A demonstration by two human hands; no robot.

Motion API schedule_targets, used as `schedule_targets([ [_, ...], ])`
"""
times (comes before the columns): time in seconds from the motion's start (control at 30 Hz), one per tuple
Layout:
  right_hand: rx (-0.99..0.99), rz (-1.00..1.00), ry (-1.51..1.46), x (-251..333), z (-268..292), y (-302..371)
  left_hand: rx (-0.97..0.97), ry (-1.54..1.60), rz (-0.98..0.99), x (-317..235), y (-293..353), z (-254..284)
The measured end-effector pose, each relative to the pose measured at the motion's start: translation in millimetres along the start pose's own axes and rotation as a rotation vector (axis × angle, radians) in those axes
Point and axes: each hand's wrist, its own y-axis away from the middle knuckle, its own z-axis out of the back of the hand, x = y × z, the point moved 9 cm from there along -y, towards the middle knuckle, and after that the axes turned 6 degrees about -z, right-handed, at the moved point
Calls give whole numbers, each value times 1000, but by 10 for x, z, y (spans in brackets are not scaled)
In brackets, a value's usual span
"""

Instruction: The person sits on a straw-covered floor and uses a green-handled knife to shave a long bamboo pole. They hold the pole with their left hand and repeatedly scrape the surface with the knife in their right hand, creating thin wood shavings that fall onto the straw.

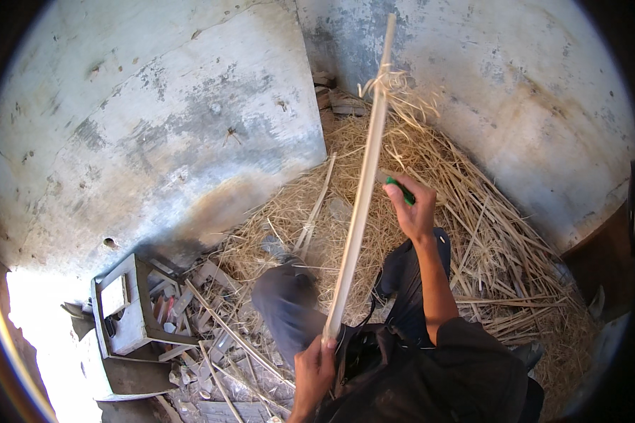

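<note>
A long pale strip, apparently split bamboo or wood (363,194), slants up and away from my lap, with curled shavings (395,83) clinging near its far end. My left hand (315,370) is closed round the strip's near end, close to my body. To the right of the strip's middle, my right hand (415,204) grips a green-handled knife (400,190). The short blade points left toward the strip; I cannot tell whether it touches. My legs (286,299) are bent beneath the strip.
Straw-like shavings and thin strips (487,247) heap up ahead and to the right. Stained pale walls (190,120) close in behind. A small battered cabinet (130,310) stands at the left among wood scraps (219,338). Several long sticks (236,338) lie near my left leg.
</note>
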Motion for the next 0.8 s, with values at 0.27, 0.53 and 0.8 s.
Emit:
schedule_targets([
  [0.27,184,-243,-525,-159,-303,440,59,87,-57,-62,-75,-66],
  [0.53,378,-611,-1060,-77,-588,791,38,171,-2,-25,-291,-124],
  [0.8,269,-446,-564,73,-530,689,50,22,-142,-135,-561,-138],
])
